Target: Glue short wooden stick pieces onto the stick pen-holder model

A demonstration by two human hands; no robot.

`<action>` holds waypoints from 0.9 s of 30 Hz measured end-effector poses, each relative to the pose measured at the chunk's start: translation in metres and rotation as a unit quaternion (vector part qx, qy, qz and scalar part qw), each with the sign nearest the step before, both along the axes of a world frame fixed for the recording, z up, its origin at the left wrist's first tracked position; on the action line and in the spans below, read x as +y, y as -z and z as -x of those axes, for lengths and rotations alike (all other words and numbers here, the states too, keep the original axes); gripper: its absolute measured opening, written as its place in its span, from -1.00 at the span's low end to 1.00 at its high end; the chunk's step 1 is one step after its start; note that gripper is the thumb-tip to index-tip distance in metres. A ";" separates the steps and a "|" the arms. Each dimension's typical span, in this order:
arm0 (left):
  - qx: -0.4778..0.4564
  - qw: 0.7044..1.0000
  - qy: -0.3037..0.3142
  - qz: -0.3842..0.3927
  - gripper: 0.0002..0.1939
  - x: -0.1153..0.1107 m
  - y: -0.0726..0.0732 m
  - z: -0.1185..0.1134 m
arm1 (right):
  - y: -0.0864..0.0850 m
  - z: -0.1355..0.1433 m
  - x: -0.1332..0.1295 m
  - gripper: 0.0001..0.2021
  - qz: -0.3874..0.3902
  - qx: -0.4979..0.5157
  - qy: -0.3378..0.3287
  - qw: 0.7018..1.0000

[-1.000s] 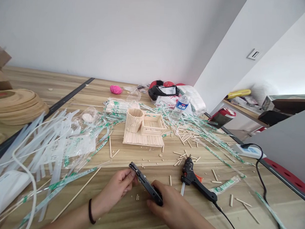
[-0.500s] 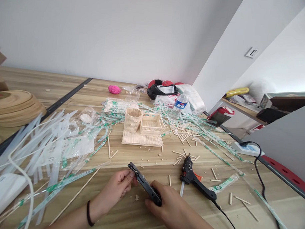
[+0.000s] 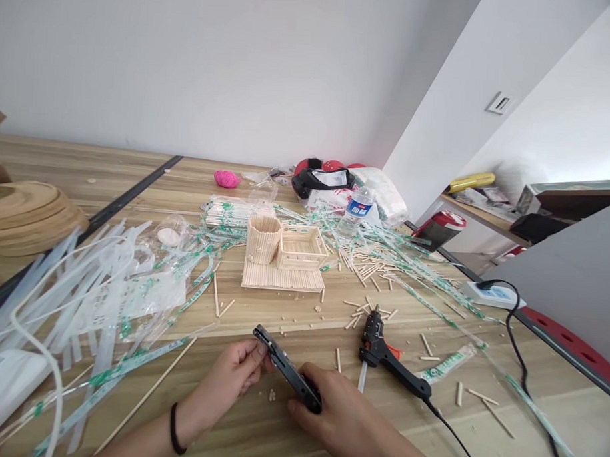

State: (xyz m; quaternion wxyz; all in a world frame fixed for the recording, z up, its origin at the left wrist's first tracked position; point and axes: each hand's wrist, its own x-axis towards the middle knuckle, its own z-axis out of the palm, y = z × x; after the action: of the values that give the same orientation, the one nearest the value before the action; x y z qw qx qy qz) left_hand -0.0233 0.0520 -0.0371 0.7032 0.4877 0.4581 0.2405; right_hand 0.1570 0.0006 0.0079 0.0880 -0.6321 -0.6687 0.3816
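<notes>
My right hand (image 3: 336, 406) is wrapped round the handles of black pliers (image 3: 287, 368), whose jaws point up and left. Close to the jaws, my left hand (image 3: 240, 369) has its fingertips pinched together; whatever sits between them is hidden or too small to name. Tiny cut stick bits (image 3: 272, 395) lie on the wood just below the pliers. Beyond both hands stands a small model of wooden sticks: a flat stick base (image 3: 283, 279) carrying a round stick tower (image 3: 263, 240) and an open rectangular stick box (image 3: 303, 248).
To the right rests a black glue gun (image 3: 376, 341) with its cord trailing. Loose sticks (image 3: 368, 267), a water bottle (image 3: 356, 210) and green-printed wrappers (image 3: 447, 365) lie behind and beside it. Clear glue sticks (image 3: 114, 322) spread at left, near a tape roll (image 3: 32, 216).
The camera view has shifted slightly. Both hands keep almost the same pose, with the pliers still in my right hand and the left fingertips at the jaws.
</notes>
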 end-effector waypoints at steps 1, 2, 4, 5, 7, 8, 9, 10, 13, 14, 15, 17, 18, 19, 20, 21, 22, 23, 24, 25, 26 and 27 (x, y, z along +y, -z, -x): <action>0.001 1.000 0.000 -0.001 -0.45 0.000 0.000 0.000 | 0.001 0.000 0.000 -0.96 -0.002 0.004 0.000 1.000; 0.003 1.000 -0.001 -0.001 -0.45 0.000 0.000 0.000 | 0.001 -0.001 -0.001 -0.95 -0.003 0.006 0.000 1.000; 0.007 1.000 0.000 -0.003 -0.44 0.000 0.000 0.000 | 0.002 -0.001 -0.001 -0.95 -0.006 0.004 -0.004 1.000; 0.008 1.000 0.000 -0.003 -0.44 0.000 0.000 0.000 | 0.002 -0.001 -0.001 -0.95 -0.007 0.002 -0.006 1.000; 0.008 1.000 -0.001 -0.003 -0.45 0.000 0.000 0.000 | 0.001 -0.001 -0.001 -0.95 -0.008 0.002 -0.009 1.000; 0.007 1.000 0.000 -0.002 -0.45 -0.001 0.000 0.000 | 0.001 -0.001 0.000 -0.95 -0.007 0.004 -0.009 1.000; 0.005 1.000 0.001 -0.001 -0.45 0.000 0.000 0.000 | 0.001 -0.001 0.000 -0.95 -0.005 0.005 -0.009 1.000; 0.004 1.000 0.003 -0.001 -0.44 0.000 0.000 0.001 | 0.000 -0.001 0.000 -0.95 -0.003 0.006 -0.008 1.000; 0.005 1.000 0.003 0.000 -0.44 0.000 0.000 0.001 | 0.000 -0.001 0.000 -0.94 -0.001 0.005 -0.005 1.000; 0.005 1.000 0.001 0.001 -0.44 0.001 0.000 0.001 | 0.000 -0.001 0.000 -0.94 -0.001 0.005 -0.005 1.000; 0.006 1.000 0.001 0.003 -0.43 0.001 -0.001 0.001 | 0.000 -0.001 0.000 -0.94 -0.001 0.006 -0.004 1.000; 0.006 1.000 0.000 0.008 -0.41 0.001 -0.002 0.000 | 0.000 -0.001 0.000 -0.95 0.002 0.010 -0.004 1.000; 0.005 1.000 0.000 0.011 -0.40 0.001 -0.002 0.000 | -0.001 -0.001 0.000 -0.94 0.003 0.011 -0.003 1.000; 0.005 1.000 0.000 0.013 -0.40 0.000 -0.003 0.000 | -0.001 -0.001 0.000 -0.94 0.004 0.013 -0.002 1.000; 0.005 1.000 -0.001 0.015 -0.39 0.000 -0.004 0.000 | -0.001 -0.001 0.001 -0.94 0.008 0.015 0.000 1.000; 0.005 1.000 -0.001 0.016 -0.38 0.000 -0.004 0.000 | -0.001 -0.001 0.001 -0.94 0.010 0.015 0.001 1.000; 0.005 1.000 -0.002 0.017 -0.38 0.000 -0.005 0.000 | -0.001 -0.001 0.001 -0.94 0.013 0.014 0.002 1.000; 0.004 1.000 -0.001 0.017 -0.38 0.000 -0.005 0.000 | -0.001 -0.001 0.000 -0.94 0.013 0.013 0.002 1.000; 0.005 1.000 -0.002 0.018 -0.38 0.000 -0.005 0.000 | 0.000 -0.001 0.000 -0.94 0.011 0.010 0.002 1.000; 0.005 1.000 -0.002 0.019 -0.37 0.000 -0.005 0.000 | 0.000 -0.001 0.000 -0.95 0.008 0.007 0.000 1.000; 0.006 1.000 -0.003 0.021 -0.37 0.000 -0.005 0.000 | 0.001 -0.001 -0.001 -0.95 0.004 0.003 -0.002 1.000; 0.007 1.000 -0.003 0.021 -0.37 0.000 -0.005 0.000 | 0.002 -0.002 -0.001 -0.95 -0.001 0.002 -0.004 1.000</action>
State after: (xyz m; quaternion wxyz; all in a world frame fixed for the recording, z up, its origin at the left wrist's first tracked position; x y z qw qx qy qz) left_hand -0.0232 0.0523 -0.0321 0.7092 0.4728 0.4699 0.2295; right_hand 0.1587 -0.0004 0.0059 0.0882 -0.6287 -0.6713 0.3826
